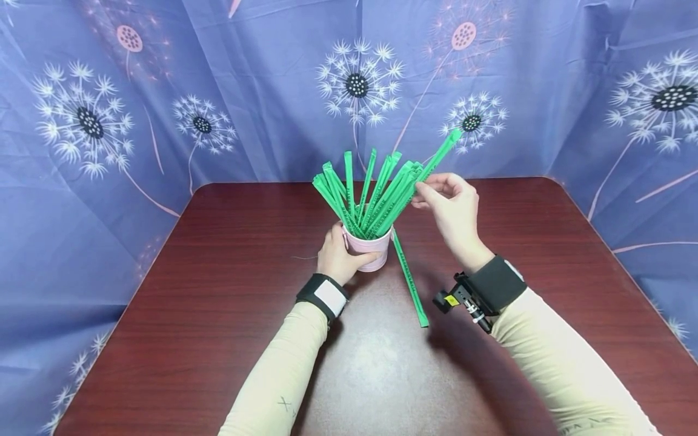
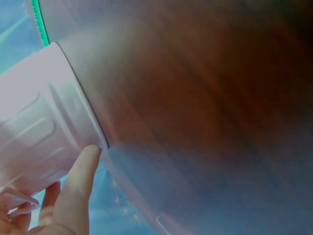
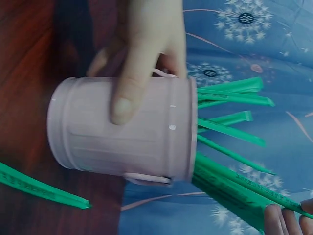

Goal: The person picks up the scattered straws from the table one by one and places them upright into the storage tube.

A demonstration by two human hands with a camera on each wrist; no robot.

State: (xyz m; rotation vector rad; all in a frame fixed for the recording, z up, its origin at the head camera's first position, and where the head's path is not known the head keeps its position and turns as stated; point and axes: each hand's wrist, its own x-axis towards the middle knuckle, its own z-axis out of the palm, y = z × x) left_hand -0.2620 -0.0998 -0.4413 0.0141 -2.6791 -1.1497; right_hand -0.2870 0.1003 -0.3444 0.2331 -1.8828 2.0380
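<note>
A small pink pail (image 1: 383, 249) stands upright on the table, packed with several green paper-wrapped straws (image 1: 376, 203). My left hand (image 1: 337, 259) grips the pail's left side, its thumb lying across the front wall. In the left wrist view one finger (image 2: 80, 183) reaches down near the pail's bottom edge (image 2: 68, 73). At the upper right of the bunch, my right hand (image 1: 454, 209) pinches one wrapped straw (image 1: 446, 147) between thumb and fingers. That straw slants up to the right, its lower part among the others. The right wrist view shows those fingertips (image 3: 288, 223) at its lower right corner.
One loose green wrapped straw (image 1: 410, 278) lies on the dark red-brown table (image 1: 229, 315), just right of the pail. Blue cloth with dandelion prints (image 1: 272, 91) hangs behind the table and along both sides. Black bands with camera mounts (image 1: 493, 284) sit on the wrists.
</note>
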